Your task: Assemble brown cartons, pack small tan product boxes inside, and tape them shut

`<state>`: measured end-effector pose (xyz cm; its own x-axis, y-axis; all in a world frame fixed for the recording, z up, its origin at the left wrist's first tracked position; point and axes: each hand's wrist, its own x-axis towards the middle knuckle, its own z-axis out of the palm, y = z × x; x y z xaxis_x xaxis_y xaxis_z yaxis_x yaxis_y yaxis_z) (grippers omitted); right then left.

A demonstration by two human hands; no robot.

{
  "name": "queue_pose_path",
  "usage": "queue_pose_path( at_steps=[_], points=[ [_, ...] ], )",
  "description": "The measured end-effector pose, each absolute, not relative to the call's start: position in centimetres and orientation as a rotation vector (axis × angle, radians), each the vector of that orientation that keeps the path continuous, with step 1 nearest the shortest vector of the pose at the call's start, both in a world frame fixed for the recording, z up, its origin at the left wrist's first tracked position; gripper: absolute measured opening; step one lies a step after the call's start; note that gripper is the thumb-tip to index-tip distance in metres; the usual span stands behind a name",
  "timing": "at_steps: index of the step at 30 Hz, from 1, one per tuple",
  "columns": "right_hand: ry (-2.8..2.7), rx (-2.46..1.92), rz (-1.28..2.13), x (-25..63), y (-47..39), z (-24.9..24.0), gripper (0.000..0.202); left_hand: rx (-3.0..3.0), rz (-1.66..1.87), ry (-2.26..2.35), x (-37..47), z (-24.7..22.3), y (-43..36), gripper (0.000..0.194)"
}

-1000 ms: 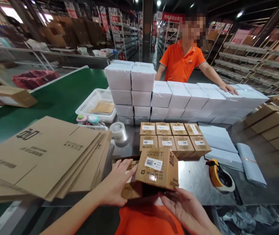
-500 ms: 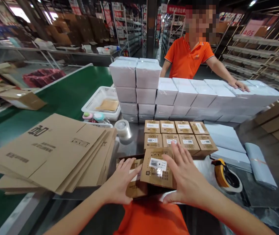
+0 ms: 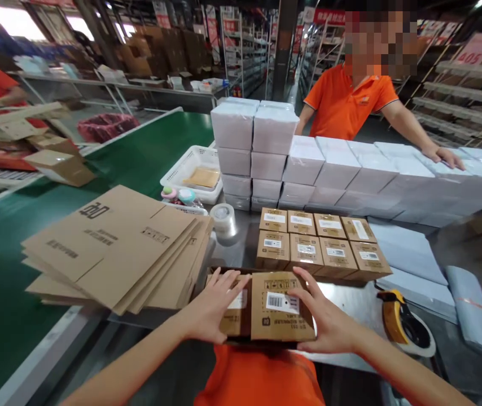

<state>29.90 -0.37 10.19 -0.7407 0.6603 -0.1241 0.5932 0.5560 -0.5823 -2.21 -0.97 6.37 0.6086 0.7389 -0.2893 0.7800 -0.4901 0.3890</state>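
My left hand (image 3: 209, 309) rests flat on a small brown labelled box (image 3: 236, 316) at the near edge of the metal table (image 3: 351, 293). My right hand (image 3: 325, 318) presses on the right side of a second small brown box (image 3: 277, 307) with a barcode label, set right beside the first. The two boxes touch each other. Just beyond them stand two rows of several similar labelled boxes (image 3: 317, 245).
A stack of flat cardboard sheets (image 3: 118, 248) lies to the left beside a green conveyor belt (image 3: 139, 152). White wrapped boxes (image 3: 329, 169) form a wall behind; a person in an orange shirt (image 3: 351, 101) leans on them. A tape dispenser (image 3: 404, 327), tape roll (image 3: 223, 219), white basket (image 3: 190, 175) and grey mailers (image 3: 473, 316) lie around.
The tilted box I held up has come down flat beside the other box. My right hand moved from under it to its top and right side. The left hand stayed put.
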Motion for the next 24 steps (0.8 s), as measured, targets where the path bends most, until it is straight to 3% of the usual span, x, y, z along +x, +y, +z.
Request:
queue_pose_path(
  at_steps=[3, 8, 12, 16, 20, 24],
  points=[
    [-2.75, -1.167, 0.933, 31.4, -0.6, 5.8, 0.095, 2.299, -0.082, 1.172, -3.2, 6.6, -0.9, 0.126],
    [-2.148, -1.33, 1.009, 32.7, -1.8, 0.8, 0.06, 1.986, 0.554, 1.518, -7.4, 4.4, -1.5, 0.083],
    [-1.678, -1.285, 1.129, 33.0, -1.6, -0.8, 0.055, 1.244, 0.604, 1.577, -7.8, 1.0, -3.3, 0.101],
    [-1.531, -1.42, 1.44, 33.4, -0.6, -0.1, 0.066, 1.001, 0.523, 1.488, -5.3, 0.2, -3.7, 0.078],
    [-1.536, -1.454, 1.534, 33.9, -2.0, 0.7, 0.076, 0.966, 0.547, 1.468, -4.2, 0.7, -1.9, 0.08],
    [-1.357, -1.57, 1.45, 35.8, -5.3, -1.8, 0.073, 0.961, 0.55, 1.337, -4.3, 1.0, -0.4, 0.081]
  ],
)
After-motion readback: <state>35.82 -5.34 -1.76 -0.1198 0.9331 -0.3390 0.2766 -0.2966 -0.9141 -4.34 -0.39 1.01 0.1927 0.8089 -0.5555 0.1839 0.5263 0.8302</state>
